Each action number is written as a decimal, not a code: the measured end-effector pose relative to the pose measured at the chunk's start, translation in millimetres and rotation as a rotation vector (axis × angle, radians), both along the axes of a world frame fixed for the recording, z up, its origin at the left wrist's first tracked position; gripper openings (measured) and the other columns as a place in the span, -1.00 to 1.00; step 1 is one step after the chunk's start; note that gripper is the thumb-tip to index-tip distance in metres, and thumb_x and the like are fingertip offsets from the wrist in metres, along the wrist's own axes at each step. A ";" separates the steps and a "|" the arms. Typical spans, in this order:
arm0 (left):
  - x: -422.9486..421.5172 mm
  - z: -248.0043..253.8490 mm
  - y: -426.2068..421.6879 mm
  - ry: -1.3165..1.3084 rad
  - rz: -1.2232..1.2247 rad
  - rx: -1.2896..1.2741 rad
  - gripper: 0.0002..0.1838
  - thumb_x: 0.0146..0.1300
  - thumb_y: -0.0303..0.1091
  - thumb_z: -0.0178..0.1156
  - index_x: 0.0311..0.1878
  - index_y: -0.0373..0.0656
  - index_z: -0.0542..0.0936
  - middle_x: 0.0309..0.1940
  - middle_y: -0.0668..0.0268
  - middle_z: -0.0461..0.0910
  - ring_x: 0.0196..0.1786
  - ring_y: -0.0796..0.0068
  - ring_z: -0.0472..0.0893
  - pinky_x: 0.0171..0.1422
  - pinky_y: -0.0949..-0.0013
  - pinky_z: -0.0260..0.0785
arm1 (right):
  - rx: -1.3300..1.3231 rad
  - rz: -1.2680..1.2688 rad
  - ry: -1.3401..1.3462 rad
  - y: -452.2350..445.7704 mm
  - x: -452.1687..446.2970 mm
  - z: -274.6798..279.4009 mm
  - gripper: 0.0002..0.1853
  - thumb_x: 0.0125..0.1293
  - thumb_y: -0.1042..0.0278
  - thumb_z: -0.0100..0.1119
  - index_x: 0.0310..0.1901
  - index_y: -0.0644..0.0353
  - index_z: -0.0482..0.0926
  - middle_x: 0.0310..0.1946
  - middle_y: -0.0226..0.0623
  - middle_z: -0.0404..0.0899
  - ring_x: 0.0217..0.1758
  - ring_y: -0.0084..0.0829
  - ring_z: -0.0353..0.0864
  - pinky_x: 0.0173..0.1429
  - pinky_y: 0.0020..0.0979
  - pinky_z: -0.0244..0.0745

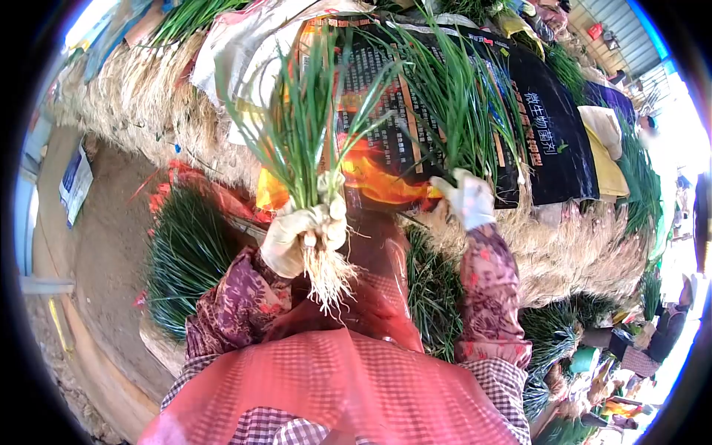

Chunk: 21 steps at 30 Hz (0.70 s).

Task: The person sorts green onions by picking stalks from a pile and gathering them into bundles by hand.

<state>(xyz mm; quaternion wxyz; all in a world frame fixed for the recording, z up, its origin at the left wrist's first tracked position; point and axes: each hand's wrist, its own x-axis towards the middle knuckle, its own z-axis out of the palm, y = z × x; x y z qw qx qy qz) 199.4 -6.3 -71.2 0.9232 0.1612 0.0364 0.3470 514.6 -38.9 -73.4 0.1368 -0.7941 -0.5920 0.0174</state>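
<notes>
My left hand (308,231), in a pale glove, is closed around a bunch of spring onions (300,144) held upright in front of my chest. Its white stem ends and stringy roots (326,278) hang below the fingers. On the right, my gloved right hand (471,200) reaches the lower end of loose spring onions (456,104) lying on a black printed sack (552,137). Its thumb stands apart from the other fingers. Whether the fingertips touch the stems is hard to see. A single rooted stalk (522,176) lies just right of that hand.
Stacked bundles with dense pale roots (578,252) run beneath the sack and to the upper left (148,89). Dark green bundles (185,259) stand beside my left arm. A red translucent apron (334,378) covers my lap. Another person (660,337) is at far right.
</notes>
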 end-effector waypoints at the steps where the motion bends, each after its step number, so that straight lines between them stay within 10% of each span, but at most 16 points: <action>1: -2.5 -1.8 1.4 -0.014 0.015 -0.003 -0.46 0.20 -0.57 0.13 0.28 -0.13 0.34 -0.23 0.32 0.50 -0.36 0.55 0.42 -0.32 0.45 0.31 | 0.083 0.018 -0.113 10.2 -9.9 -9.8 -0.56 0.25 -0.07 0.22 -0.24 0.25 0.58 -0.40 -0.10 0.66 -0.34 -0.14 0.67 -0.16 -0.16 0.55; 6: -14.9 -1.8 -2.9 0.087 0.116 0.008 -0.44 0.24 -0.52 0.11 0.33 -0.13 0.31 -0.25 0.35 0.46 -0.36 0.58 0.37 -0.31 0.47 0.25 | 0.007 0.085 0.479 17.2 -61.9 -30.4 -0.67 0.19 0.12 0.23 -0.18 0.22 0.60 -0.29 0.04 0.63 -0.22 -0.01 0.64 -0.10 -0.16 0.53; 10: -26.2 -1.3 -1.7 -0.076 0.151 0.048 -0.44 0.32 -0.37 0.16 0.34 -0.15 0.21 -0.43 0.42 0.38 -0.38 0.57 0.34 -0.33 0.44 0.23 | -0.300 0.467 0.293 -40.6 -32.4 -46.7 -0.70 0.22 0.06 0.17 -0.22 0.13 0.62 -0.43 -0.14 0.57 -0.41 -0.07 0.59 -0.22 -0.14 0.52; 13: -25.0 -2.2 3.4 -0.088 0.190 0.141 -0.66 0.35 -0.31 0.15 0.14 -0.07 0.35 -0.47 0.44 0.36 -0.36 0.55 0.35 -0.32 0.43 0.25 | -1.016 0.421 0.022 -95.8 -21.6 -2.5 -0.53 0.21 -0.22 0.16 -0.23 0.08 0.67 -0.33 -0.21 0.66 -0.28 -0.20 0.65 -0.12 -0.19 0.55; 16: -7.7 0.6 8.8 -0.103 0.148 0.187 -0.80 0.35 -0.31 0.15 0.00 -0.03 0.43 -0.47 0.45 0.35 -0.36 0.55 0.35 -0.31 0.44 0.24 | -0.524 0.116 0.293 -98.3 5.2 31.5 -0.54 0.23 -0.18 0.19 -0.16 0.08 0.66 -0.27 -0.17 0.67 -0.21 -0.33 0.66 -0.04 -0.23 0.56; 20: 23.0 8.6 1.7 0.189 0.011 0.089 -0.81 0.28 -0.47 0.15 -0.07 -0.06 0.43 -0.44 0.44 0.39 -0.37 0.55 0.42 -0.32 0.45 0.31 | 0.436 0.179 -0.340 -42.4 42.4 20.5 -0.66 0.17 -0.01 0.30 -0.33 0.14 0.60 -0.41 -0.27 0.64 -0.39 -0.27 0.67 -0.26 -0.24 0.59; 21: 32.4 -1.3 -1.0 0.149 -0.044 0.053 -0.80 0.25 -0.54 0.15 -0.08 -0.10 0.46 -0.42 0.43 0.42 -0.38 0.57 0.46 -0.34 0.45 0.35 | 0.279 0.181 -0.348 -29.2 46.8 16.1 -0.67 0.15 0.02 0.30 -0.35 0.15 0.58 -0.42 -0.25 0.63 -0.37 -0.22 0.67 -0.27 -0.21 0.57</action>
